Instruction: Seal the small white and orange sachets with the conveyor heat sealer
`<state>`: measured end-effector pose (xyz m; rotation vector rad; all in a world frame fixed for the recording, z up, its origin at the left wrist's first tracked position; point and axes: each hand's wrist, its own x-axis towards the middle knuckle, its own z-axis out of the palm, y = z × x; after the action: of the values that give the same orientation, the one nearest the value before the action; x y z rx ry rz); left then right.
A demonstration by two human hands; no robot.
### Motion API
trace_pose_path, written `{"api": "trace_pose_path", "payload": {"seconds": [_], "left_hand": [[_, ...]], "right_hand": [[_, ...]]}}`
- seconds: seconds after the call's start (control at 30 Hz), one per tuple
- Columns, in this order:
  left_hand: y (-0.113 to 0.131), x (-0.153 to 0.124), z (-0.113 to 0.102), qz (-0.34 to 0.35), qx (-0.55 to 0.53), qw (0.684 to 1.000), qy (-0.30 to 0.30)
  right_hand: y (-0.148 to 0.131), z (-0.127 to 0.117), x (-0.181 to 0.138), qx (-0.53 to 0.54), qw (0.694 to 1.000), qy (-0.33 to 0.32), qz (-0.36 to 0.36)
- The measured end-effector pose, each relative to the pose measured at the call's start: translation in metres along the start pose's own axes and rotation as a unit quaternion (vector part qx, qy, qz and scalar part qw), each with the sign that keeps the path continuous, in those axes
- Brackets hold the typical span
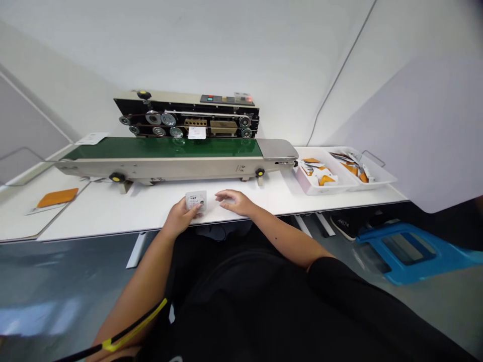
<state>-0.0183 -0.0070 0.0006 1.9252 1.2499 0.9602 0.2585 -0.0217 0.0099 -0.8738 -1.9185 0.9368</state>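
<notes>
Black clothing [241,311] is seen nearest; a long white surface [113,211] is spanned by a conveyor sealing machine [181,156]; a white divided tray [339,173] of orange-marked pouches [326,179] is set to the machine's right; a small white card [195,200] is held in the narrow grip of the left hand [181,216], near the surface's front edge; the right hand [234,202] is left empty, loosely curled, just beside the card.

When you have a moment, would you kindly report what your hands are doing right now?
Left hand holding small white card. Right hand empty, beside it, fingers loosely curled. Band sealer conveyor ahead, not in the way.
</notes>
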Motion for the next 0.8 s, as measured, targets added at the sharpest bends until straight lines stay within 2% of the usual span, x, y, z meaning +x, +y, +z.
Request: {"api": "trace_pose_path", "payload": {"seconds": [0.1, 0.23, 0.33, 0.43, 0.53, 0.67, 0.73, 0.8], "left_hand": [[-0.001, -0.002, 0.000, -0.035, -0.036, 0.999, -0.004], [0.005, -0.003, 0.002, 0.014, 0.031, 0.999, -0.025], [0.008, -0.002, 0.004, 0.074, 0.068, 0.994, -0.048], [0.008, 0.000, 0.004, 0.101, 0.064, 0.990, -0.078], [0.010, 0.001, 0.002, 0.107, 0.048, 0.989, -0.095], [0.015, 0.000, 0.001, 0.098, 0.044, 0.991, -0.083], [0.017, 0.000, 0.001, 0.096, 0.047, 0.991, -0.080], [0.017, 0.000, 0.001, 0.094, 0.049, 0.991, -0.079]], "right_hand": [[-0.004, 0.006, 0.004, -0.085, 0.996, -0.023, -0.005], [-0.012, 0.028, 0.011, -0.147, 0.989, -0.001, 0.003], [-0.014, 0.043, 0.018, -0.100, 0.993, 0.039, 0.047], [-0.018, 0.032, 0.032, -0.007, 0.995, 0.089, 0.040], [-0.026, -0.022, 0.054, 0.053, 0.982, 0.177, 0.034], [-0.040, -0.129, 0.085, 0.054, 0.932, 0.349, 0.085], [-0.044, -0.173, 0.097, 0.028, 0.906, 0.401, 0.132], [-0.045, -0.200, 0.104, 0.026, 0.888, 0.416, 0.194]]}}
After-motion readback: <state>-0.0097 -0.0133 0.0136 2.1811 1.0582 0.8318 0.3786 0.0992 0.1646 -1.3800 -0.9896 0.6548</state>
